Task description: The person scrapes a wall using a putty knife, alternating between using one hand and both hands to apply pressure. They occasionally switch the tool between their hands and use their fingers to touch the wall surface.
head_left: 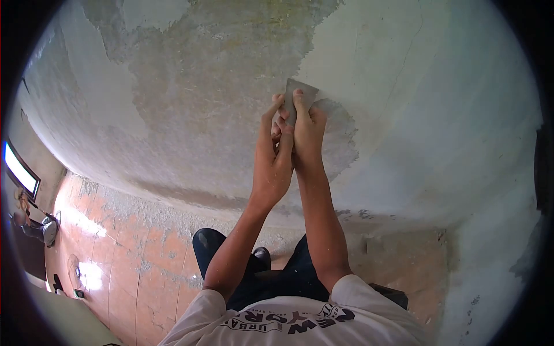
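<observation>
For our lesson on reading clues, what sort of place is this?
Probably an indoor room under repair: the wall has rough, patchy areas, crumbs litter the tiled floor, and the right hand holds a flat grey scraper.

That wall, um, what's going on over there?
A person holds a flat grey plate up at the wall, with the right hand gripping it and the left hand close alongside. The wall is patchy: rough darker areas next to smoother pale ones. Grey debris lies on the tiled floor.
</observation>
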Demonstrator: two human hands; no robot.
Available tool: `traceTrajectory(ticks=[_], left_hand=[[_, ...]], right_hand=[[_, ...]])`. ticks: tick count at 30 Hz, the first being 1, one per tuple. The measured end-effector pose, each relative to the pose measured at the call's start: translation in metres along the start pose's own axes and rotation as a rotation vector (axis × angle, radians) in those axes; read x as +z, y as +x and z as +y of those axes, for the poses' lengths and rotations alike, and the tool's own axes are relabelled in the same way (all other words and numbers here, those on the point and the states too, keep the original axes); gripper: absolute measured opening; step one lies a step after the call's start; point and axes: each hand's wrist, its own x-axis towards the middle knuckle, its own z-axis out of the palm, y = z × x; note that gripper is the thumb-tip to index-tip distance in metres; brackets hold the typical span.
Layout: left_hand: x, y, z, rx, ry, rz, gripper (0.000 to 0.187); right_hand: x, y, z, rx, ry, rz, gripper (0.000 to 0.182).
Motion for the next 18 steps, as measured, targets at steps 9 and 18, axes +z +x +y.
traceTrajectory(ticks=[9, 18], left_hand=[[0.000, -0.003, 0.003, 0.000, 0.035, -0.006, 0.050], [-0.002, 0.013, 0.029, -0.069, 0.026, -0.042, 0.048]], right_hand=[[-0.002, -0.007, 0.005, 0.001, 0.009, 0.040, 0.046], [0.014, 0.009, -0.020, -0.052, 0.015, -0.005, 0.046]])
